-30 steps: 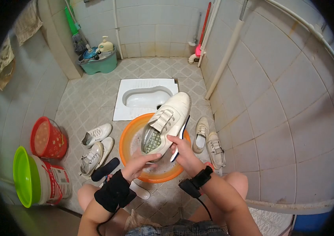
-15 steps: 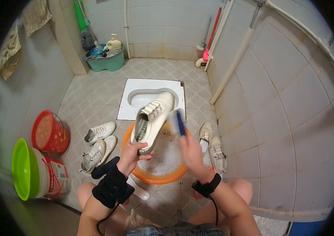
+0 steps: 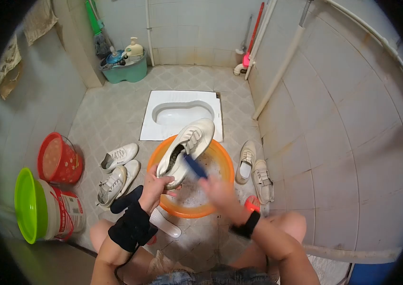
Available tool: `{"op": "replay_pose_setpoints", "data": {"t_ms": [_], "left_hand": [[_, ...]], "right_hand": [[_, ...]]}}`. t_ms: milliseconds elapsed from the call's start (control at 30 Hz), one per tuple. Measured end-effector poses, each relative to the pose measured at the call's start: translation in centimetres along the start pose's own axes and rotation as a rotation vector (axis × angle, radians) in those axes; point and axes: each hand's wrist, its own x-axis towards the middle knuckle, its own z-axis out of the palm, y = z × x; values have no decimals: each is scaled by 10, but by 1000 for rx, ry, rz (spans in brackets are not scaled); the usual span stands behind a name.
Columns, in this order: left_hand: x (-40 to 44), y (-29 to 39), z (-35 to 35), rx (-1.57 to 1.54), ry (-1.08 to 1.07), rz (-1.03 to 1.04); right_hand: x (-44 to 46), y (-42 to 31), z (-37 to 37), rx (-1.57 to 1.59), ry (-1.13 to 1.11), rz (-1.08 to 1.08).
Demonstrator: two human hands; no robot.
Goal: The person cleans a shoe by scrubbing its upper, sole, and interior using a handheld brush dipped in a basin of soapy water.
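A white shoe (image 3: 196,134) is held tilted above the orange basin (image 3: 230,172), its toe pointing up and away. My left hand (image 3: 154,186) is closed around the heel end. In my right hand (image 3: 216,191), blurred by motion, is a blue-backed scrubbing brush (image 3: 195,167). The brush lies against or very near the shoe's side by its opening; exact contact cannot be told. Sudsy, greyish water (image 3: 211,183) shows inside the basin below. A white insole (image 3: 166,225) lies on the floor beside my left wrist.
White shoes (image 3: 121,156) stand left of the basin, and another pair (image 3: 247,159) right of it. A red bucket (image 3: 59,159) and a lime-green basin (image 3: 25,204) line the left side. Beyond lie a squat toilet (image 3: 147,116) and a teal tub (image 3: 125,73).
The brush has moved left and down, from beyond the shoe's right side to its near side by the opening. The shoe has turned slightly, and the view has shifted a little.
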Motion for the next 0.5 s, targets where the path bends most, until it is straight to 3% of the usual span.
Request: {"op": "replay_pose_setpoints", "data": {"t_ms": [33,133,200,267,400,500], "left_hand": [[0,2,3,2,-8,4],[-1,6,5,-16,-22,7],[0,1,0,-77,-19,-35],[3,-1,-1,-59,-20,-3],[7,5,8,-3,-45,25],[4,1,10,17,10,6]], "right_hand": [[16,8,-15,71,133,30],[22,14,-11,10,88,93],[-3,-3,5,-16,117,4],[-25,-21,-1,-22,-111,-139],[24,17,-20,-45,117,20],[9,6,-6,-28,114,32]]}}
